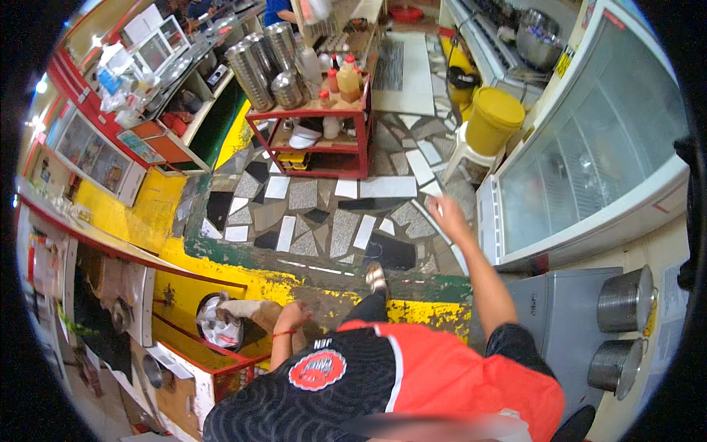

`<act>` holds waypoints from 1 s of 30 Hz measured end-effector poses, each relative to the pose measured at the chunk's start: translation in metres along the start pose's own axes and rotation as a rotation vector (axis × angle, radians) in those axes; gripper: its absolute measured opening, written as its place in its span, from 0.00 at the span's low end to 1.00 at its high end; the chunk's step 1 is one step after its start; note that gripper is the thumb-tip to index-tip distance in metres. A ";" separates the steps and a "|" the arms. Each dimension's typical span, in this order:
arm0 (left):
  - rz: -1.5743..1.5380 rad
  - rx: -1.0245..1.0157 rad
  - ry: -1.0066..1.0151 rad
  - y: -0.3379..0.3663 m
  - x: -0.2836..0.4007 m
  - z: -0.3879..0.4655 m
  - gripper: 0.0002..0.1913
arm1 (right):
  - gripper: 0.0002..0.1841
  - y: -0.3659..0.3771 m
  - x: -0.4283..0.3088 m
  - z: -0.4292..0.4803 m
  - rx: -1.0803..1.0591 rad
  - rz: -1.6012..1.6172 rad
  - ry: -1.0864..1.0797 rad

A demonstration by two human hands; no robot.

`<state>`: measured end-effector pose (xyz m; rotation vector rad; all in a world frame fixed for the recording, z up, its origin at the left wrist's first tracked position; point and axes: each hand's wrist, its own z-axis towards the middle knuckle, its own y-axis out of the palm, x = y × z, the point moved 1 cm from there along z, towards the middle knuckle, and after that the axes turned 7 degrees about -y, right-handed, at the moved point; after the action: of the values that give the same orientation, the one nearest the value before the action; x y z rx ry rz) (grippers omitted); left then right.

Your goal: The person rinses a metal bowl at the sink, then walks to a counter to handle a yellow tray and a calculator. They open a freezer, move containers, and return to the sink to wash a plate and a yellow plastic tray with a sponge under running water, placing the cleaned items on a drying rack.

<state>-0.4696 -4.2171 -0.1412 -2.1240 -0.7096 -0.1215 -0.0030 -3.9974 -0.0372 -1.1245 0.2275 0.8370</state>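
My right hand hangs forward over the stone-and-tile floor, short of the white glass-door refrigerator. It holds nothing that I can see, its fingers loosely bent and a little apart. My left hand, bent at the wrist, is low on the left with a red band at the wrist. Its fingers are partly hidden, so its grip is unclear. Just beyond it stands a brown-and-white animal, perhaps a cat or dog, with its head at a bin lined with a plastic bag. One sandalled foot is stepping forward.
A red metal trolley with steel canisters and sauce bottles stands ahead. Right of it, a yellow bucket sits on a white plastic stool. A grey cabinet holding steel pots is beside me. Another person's blue sleeve shows far ahead.
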 end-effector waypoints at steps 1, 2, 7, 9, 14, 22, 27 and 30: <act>0.053 -0.027 -0.049 -0.011 0.002 0.016 0.25 | 0.13 0.000 -0.001 0.054 -0.014 0.017 -0.019; 0.115 -0.076 -0.108 -0.024 0.001 0.031 0.25 | 0.13 0.003 -0.007 0.080 0.044 0.072 -0.123; 0.082 0.176 0.036 -0.132 0.111 0.176 0.25 | 0.13 0.018 0.027 0.172 -0.084 0.233 0.056; 0.057 0.280 0.229 -0.172 0.183 0.224 0.25 | 0.13 0.026 0.063 0.198 -0.130 0.182 0.059; 0.081 0.254 0.659 -0.248 0.385 0.320 0.23 | 0.12 0.021 0.206 0.251 -0.063 0.272 0.229; -0.482 -0.189 0.657 -0.320 0.634 0.450 0.21 | 0.12 -0.007 0.444 0.459 -0.037 0.349 0.454; -0.601 -0.064 0.587 -0.375 0.714 0.539 0.19 | 0.14 0.028 0.498 0.660 -0.183 0.351 0.138; -0.837 -0.032 0.437 -0.398 0.740 0.616 0.18 | 0.14 0.067 0.521 0.763 -0.303 0.321 -0.178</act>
<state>-0.1647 -3.2320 0.0075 -1.6110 -1.2706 -1.0115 0.1249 -3.0793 -0.0338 -1.3060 0.1362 1.2829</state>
